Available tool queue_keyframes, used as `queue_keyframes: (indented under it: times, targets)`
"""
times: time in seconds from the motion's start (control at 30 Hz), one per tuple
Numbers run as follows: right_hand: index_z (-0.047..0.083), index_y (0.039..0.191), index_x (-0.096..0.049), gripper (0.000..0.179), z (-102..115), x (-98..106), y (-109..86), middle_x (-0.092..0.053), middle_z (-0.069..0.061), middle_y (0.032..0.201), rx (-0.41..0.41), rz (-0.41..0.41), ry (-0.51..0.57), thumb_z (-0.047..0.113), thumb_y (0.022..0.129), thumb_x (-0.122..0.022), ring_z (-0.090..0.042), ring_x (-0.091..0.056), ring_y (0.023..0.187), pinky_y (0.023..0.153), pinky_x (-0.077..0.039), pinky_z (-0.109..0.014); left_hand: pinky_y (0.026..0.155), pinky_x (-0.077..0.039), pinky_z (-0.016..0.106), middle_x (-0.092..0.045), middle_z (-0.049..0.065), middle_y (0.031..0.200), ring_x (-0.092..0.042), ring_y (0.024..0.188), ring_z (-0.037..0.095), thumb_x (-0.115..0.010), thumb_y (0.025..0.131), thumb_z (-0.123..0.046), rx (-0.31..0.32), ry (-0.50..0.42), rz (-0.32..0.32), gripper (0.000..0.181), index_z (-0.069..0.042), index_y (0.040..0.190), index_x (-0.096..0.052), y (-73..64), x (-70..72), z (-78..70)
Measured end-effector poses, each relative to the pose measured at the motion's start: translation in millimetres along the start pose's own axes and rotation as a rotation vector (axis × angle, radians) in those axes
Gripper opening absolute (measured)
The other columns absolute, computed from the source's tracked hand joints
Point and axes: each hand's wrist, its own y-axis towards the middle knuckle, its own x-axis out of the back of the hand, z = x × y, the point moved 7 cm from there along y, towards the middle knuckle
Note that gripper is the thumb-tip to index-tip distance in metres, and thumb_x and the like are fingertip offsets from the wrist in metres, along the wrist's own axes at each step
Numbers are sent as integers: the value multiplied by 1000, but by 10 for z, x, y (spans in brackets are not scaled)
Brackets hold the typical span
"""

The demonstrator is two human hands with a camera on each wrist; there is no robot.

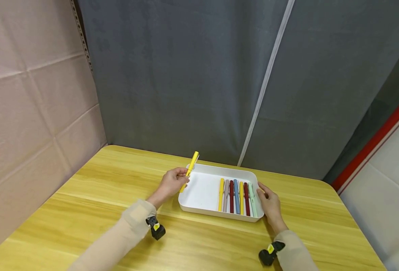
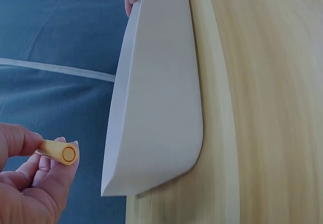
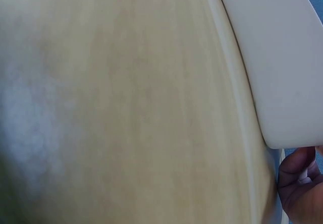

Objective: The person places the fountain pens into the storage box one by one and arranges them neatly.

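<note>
My left hand (image 1: 173, 184) pinches a yellow pen (image 1: 192, 162) between thumb and fingers, tilted above the left end of a white tray (image 1: 199, 211). In the left wrist view the round end of the yellow pen (image 2: 68, 154) points toward the camera, beside the tray's corner (image 2: 156, 153). My right hand (image 1: 270, 207) holds the right end wall of the tray at its rim; in the right wrist view its curled fingers (image 3: 297, 168) are against the tray corner. Several capped pens (image 1: 236, 196) in yellow, grey, dark red, blue and mint green lie side by side in the tray's right half.
The tray stands on a wood-grain table (image 1: 118, 180) near its back edge. Behind the table hangs a dark grey curtain (image 1: 185, 82). A pale cloth wall (image 1: 33, 113) borders the left, and a white panel with a red edge (image 1: 382, 180) the right.
</note>
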Motion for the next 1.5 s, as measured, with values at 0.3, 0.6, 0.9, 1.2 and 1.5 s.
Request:
queue_keyframes:
  times: [0.3, 0.6, 0.9, 1.2, 1.5]
  targets:
    - [7, 137, -48, 41, 2, 2, -5, -55, -18, 113, 10, -8, 10, 21, 100, -46, -16, -45, 85, 61, -40, -18, 68, -55, 27, -62, 20, 102, -64, 90, 30, -56, 89, -1, 1, -6, 22, 28, 5, 116, -58, -5, -160, 21]
    - [8, 138, -47, 41, -5, 3, 3, -55, -18, 116, 2, -8, 6, 22, 100, -46, -17, -46, 87, 62, -41, -17, 67, -55, 27, -63, 19, 99, -65, 88, 31, -56, 89, -1, -23, -13, 28, 26, 7, 115, -59, -43, -295, 8]
    - [8, 139, -45, 42, -9, -4, 0, -53, -18, 121, -4, 2, -5, 22, 100, -44, -22, -45, 94, 65, -40, -18, 64, -55, 25, -64, 21, 100, -66, 84, 27, -57, 89, -1, -35, -21, 36, 25, 7, 112, -60, -74, -404, 10]
    - [8, 139, -46, 41, -10, 0, 5, -53, -18, 125, 1, -4, -2, 21, 100, -45, -21, -45, 94, 65, -39, -16, 65, -54, 25, -64, 15, 96, -64, 80, 16, -58, 89, -2, -20, -32, 41, 24, 6, 112, -61, -80, -472, 51]
    - [9, 140, -45, 42, -31, -2, 7, -53, -18, 121, 1, 5, 7, 21, 100, -43, -21, -44, 94, 65, -40, -17, 66, -53, 23, -64, 15, 93, -63, 79, 15, -60, 87, -1, -21, -20, 28, 24, 6, 109, -62, -86, -500, 67]
